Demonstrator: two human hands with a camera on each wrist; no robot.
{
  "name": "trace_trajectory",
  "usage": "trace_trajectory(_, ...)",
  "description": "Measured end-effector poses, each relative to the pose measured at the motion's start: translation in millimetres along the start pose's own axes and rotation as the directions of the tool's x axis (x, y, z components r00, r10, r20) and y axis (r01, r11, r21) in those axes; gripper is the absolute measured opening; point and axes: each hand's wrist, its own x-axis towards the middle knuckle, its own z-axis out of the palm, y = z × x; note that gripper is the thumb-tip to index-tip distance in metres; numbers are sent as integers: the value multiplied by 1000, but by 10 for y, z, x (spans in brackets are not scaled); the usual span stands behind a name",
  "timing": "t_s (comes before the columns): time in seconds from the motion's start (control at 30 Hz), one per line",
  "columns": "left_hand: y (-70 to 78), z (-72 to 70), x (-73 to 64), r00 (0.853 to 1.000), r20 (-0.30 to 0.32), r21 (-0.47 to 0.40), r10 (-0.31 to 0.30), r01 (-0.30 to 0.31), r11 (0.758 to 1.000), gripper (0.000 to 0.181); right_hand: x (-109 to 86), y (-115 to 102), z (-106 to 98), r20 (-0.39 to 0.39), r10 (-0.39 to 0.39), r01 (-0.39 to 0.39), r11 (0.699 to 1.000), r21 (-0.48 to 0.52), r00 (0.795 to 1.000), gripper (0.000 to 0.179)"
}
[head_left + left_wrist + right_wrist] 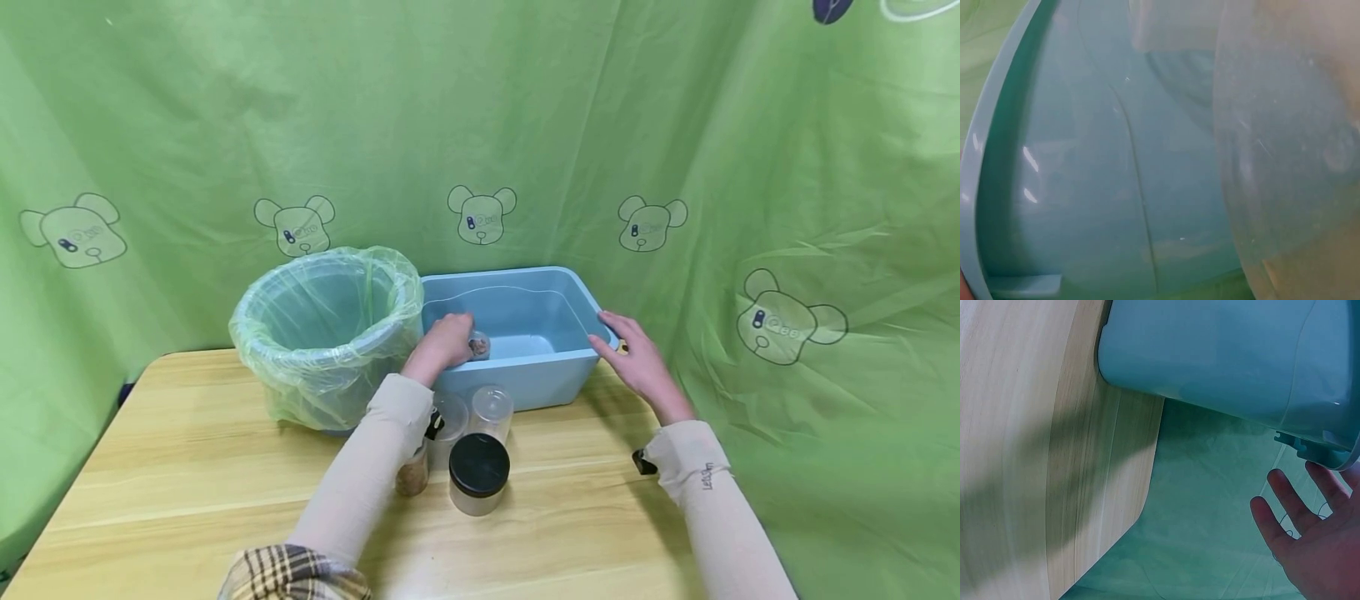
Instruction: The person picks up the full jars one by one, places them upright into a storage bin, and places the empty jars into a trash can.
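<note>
My left hand [448, 340] reaches over the near wall of a blue plastic basin [517, 379] and holds a small clear jar [478, 345] with brownish contents inside it. A large see-through jar [1291, 150] fills the right of the left wrist view, before the basin's blue inner wall. At the basin's right corner, my right hand [633, 358] touches the rim with thumb and forefinger; its other fingers [1294, 500] are spread and fairly straight in the right wrist view. A black-lidded jar [478, 467], a clear jar [492, 408] and a jar with brown contents [412, 475] stand in front.
Left of the basin is a round bin [330, 350] lined with a thin green bag. Another clear lidded container [451, 417] is partly behind the left sleeve. The wooden table [570, 533] ends against a green curtain [540, 108].
</note>
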Motion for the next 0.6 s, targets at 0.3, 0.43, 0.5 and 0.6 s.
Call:
trace_trajectory(0.3, -11, -14, -9, 996, -81, -94, 26, -34, 995, 55, 8, 2, -8, 5, 11, -11, 1000, -4, 1000, 72)
trace_trajectory(0.43, 37, -110, -127, 988, -140, -116, 68, -85, 990, 56, -1, 4, -13, 17, 20, -19, 1000, -8, 1000, 73)
trace_trajectory(0.5, 64, -185, -236, 979, -174, -126, 110, -133, 983, 54, -4, -3, -14, 21, 20, -20, 1000, -9, 1000, 73)
trace_trajectory(0.6, 81, -297, -453, 953, -234, -142, 190, -227, 963, 52, -1, -18, -15, 20, 18, -18, 1000, -10, 1000, 72)
